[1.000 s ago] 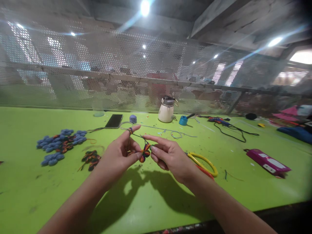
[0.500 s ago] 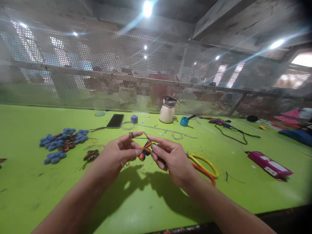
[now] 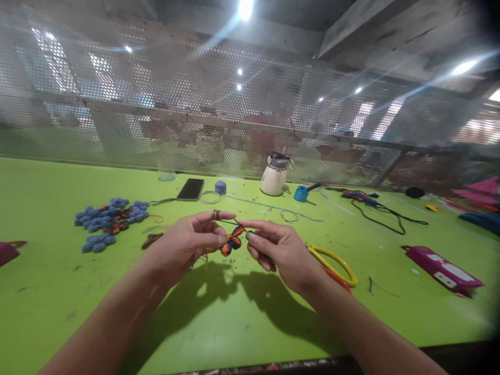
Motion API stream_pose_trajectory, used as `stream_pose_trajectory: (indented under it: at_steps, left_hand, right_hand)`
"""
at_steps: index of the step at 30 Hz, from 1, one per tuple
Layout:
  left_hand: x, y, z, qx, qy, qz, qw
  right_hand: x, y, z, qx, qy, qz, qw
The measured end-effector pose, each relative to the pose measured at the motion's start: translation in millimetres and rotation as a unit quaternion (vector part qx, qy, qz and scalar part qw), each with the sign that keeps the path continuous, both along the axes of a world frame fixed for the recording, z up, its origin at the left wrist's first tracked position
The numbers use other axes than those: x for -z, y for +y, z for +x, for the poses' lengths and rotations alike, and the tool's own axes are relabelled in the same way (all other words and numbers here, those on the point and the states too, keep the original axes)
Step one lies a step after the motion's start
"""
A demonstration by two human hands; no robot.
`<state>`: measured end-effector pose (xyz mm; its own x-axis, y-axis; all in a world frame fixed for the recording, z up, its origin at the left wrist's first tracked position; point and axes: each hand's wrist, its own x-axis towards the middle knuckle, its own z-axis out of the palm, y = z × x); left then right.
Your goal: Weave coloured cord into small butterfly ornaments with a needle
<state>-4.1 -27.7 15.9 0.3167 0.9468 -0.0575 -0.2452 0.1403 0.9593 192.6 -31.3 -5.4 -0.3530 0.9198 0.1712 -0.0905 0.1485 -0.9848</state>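
Observation:
Between my two hands, above the green table (image 3: 219,333), is a small multicoloured yarn flower (image 3: 231,242) in orange, red and dark tones. My left hand (image 3: 201,234) pinches its left side between thumb and fingers, and dark yarn is looped round the raised index finger. On the flower's right, my right hand (image 3: 275,247) is closed on a thin hook, whose greenish grip shows at the thumb; the hook's tip is at the yarn over the flower's top. Blue and multicoloured yarn flowers (image 3: 97,242) lie to the left of my left hand.
Scissors with yellow and orange handles (image 3: 336,260) lie beside my right forearm. Farther back are a phone (image 3: 190,189), a purple yarn ball (image 3: 221,187), a white bottle (image 3: 273,179), a blue pot (image 3: 300,194) and a corded tool (image 3: 359,197). A magenta case (image 3: 441,270) is at the right.
The view has shifted, so the table items appear farther right. My left hand now covers more of the nearby multicoloured flower. A magenta item has come into view at the left edge.

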Motion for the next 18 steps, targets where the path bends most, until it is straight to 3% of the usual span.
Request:
stream_pose_trajectory:
  at_steps: [18]
  left_hand:
    - [1.4, 0.1, 3.9, 0.013, 0.003, 0.001, 1.000]
  right_hand:
    - [-7.4, 0.1, 4.0, -0.062, 0.060, -0.098, 0.991]
